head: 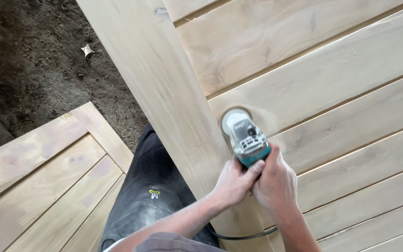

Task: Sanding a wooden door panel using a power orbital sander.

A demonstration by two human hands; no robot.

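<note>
Both hands, left hand [233, 183] and right hand [275, 183], clench the sander [243, 135] at mid-frame; its disc lies on a pale, smooth-looking door panel [332, 88]; how much is left I cannot tell.

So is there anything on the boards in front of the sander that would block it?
Nothing visible does. Both hands, left hand and right hand, grip the sander, whose disc rests on the slatted wooden panel. The boards around it show only grooves and dust.

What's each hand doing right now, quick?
Left hand: closed around the rear of the teal-and-grey sander.
Right hand: closed on the same sander's body, pressing its pad onto the pale wooden panel.
</note>
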